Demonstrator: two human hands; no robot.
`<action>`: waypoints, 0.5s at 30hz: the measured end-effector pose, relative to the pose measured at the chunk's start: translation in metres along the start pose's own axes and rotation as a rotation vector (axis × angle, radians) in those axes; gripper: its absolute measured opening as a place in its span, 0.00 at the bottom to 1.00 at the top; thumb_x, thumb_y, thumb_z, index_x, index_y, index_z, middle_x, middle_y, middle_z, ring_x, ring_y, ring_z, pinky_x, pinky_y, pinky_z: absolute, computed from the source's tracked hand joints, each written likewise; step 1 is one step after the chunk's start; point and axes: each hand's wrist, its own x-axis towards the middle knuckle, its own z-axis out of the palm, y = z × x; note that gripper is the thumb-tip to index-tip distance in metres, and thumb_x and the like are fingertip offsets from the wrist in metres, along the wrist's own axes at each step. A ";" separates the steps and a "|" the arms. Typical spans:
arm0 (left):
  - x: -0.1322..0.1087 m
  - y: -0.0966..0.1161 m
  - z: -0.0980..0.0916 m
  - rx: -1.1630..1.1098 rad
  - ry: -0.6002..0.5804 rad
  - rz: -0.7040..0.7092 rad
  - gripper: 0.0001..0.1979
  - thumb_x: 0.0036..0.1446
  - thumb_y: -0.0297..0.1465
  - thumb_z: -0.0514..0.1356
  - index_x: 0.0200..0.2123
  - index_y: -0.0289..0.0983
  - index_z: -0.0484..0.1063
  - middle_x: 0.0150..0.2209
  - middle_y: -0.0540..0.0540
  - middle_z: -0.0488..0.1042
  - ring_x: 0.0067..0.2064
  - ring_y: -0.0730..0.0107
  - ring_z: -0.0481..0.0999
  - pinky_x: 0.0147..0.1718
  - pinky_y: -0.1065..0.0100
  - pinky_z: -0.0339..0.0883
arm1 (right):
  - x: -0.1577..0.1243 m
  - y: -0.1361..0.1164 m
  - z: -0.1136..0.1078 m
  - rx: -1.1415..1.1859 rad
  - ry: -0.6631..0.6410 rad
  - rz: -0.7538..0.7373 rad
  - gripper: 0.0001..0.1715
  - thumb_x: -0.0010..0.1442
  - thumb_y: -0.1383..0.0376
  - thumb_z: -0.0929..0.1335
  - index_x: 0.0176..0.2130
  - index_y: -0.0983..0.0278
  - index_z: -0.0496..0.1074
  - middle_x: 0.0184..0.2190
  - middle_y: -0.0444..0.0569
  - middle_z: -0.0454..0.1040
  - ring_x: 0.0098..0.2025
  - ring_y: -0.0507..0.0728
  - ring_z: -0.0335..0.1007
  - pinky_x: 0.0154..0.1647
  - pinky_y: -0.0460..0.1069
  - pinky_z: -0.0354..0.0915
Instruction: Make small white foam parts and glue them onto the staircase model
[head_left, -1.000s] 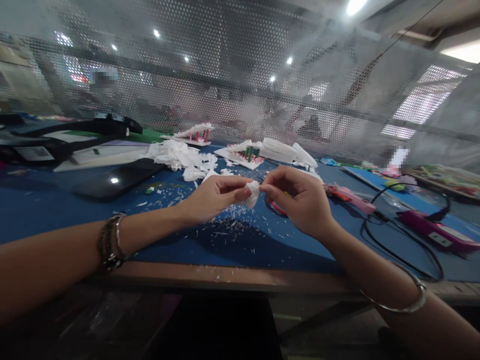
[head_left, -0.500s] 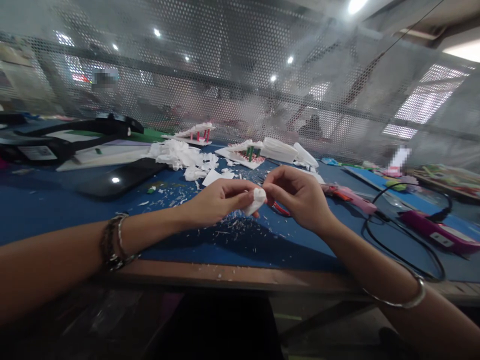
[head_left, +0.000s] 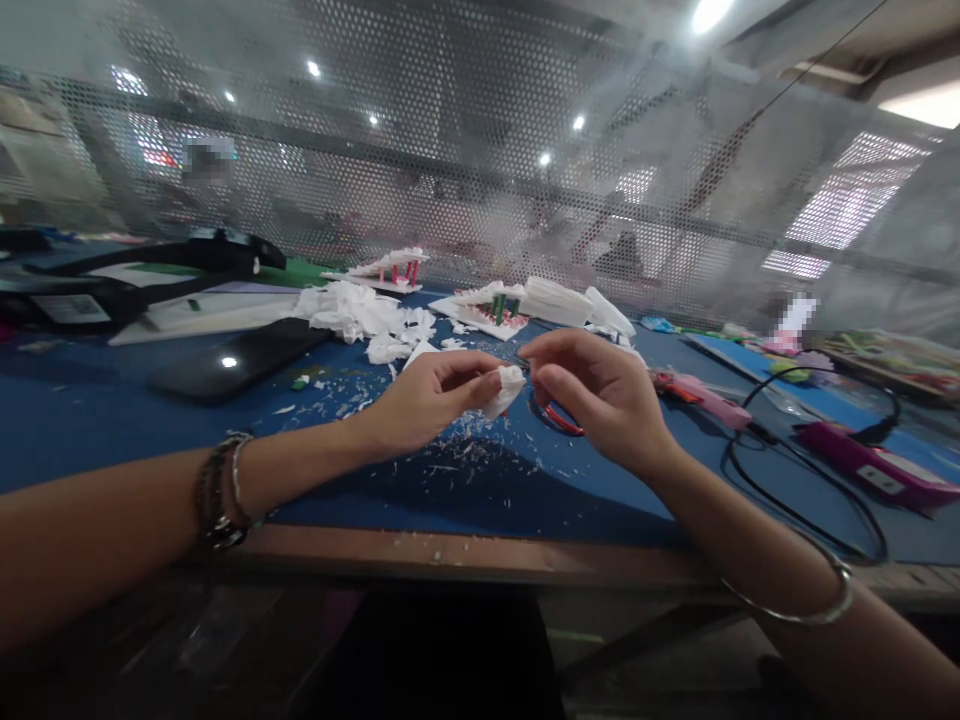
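Note:
My left hand [head_left: 427,398] pinches a small crumpled white piece of paper [head_left: 505,388] between thumb and fingers, above the blue table mat [head_left: 112,420]. My right hand [head_left: 600,395] is curled just right of it, fingertips close to the paper's upper edge; whether they touch it is unclear. Fine white paper scraps [head_left: 465,450] lie scattered on the mat right below both hands. Red-handled scissors [head_left: 559,418] lie on the mat partly hidden behind my right hand.
A black phone [head_left: 225,365] lies at the left, with a heap of torn white paper [head_left: 352,308] behind it. Two small white models with pink and green posts [head_left: 491,308] stand farther back. A black cable [head_left: 795,480] and a magenta tool [head_left: 862,460] lie at the right. A perforated screen [head_left: 480,180] closes off the back.
Both hands stayed close together over the scraps. The white piece was turned between the fingers, and my right fingertips drew slightly away from it.

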 end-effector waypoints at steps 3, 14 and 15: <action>-0.001 -0.002 0.001 0.102 0.045 0.032 0.07 0.51 0.31 0.55 0.27 0.34 0.69 0.24 0.50 0.68 0.26 0.77 0.65 0.26 0.75 0.60 | -0.001 -0.002 0.002 -0.072 -0.044 -0.069 0.17 0.47 0.64 0.69 0.39 0.64 0.66 0.28 0.41 0.64 0.25 0.45 0.61 0.26 0.42 0.63; -0.002 0.001 0.000 0.053 -0.060 -0.019 0.08 0.49 0.31 0.54 0.23 0.34 0.69 0.20 0.52 0.64 0.23 0.78 0.60 0.21 0.76 0.55 | 0.000 -0.004 0.001 -0.088 -0.096 -0.070 0.08 0.49 0.65 0.69 0.33 0.65 0.73 0.26 0.44 0.67 0.26 0.45 0.62 0.24 0.41 0.60; -0.002 0.001 0.000 0.049 -0.078 -0.033 0.08 0.49 0.31 0.54 0.24 0.34 0.69 0.20 0.52 0.64 0.22 0.78 0.59 0.21 0.76 0.55 | 0.000 -0.003 0.000 -0.048 -0.115 -0.048 0.08 0.49 0.65 0.69 0.33 0.64 0.74 0.26 0.44 0.67 0.25 0.45 0.62 0.23 0.41 0.60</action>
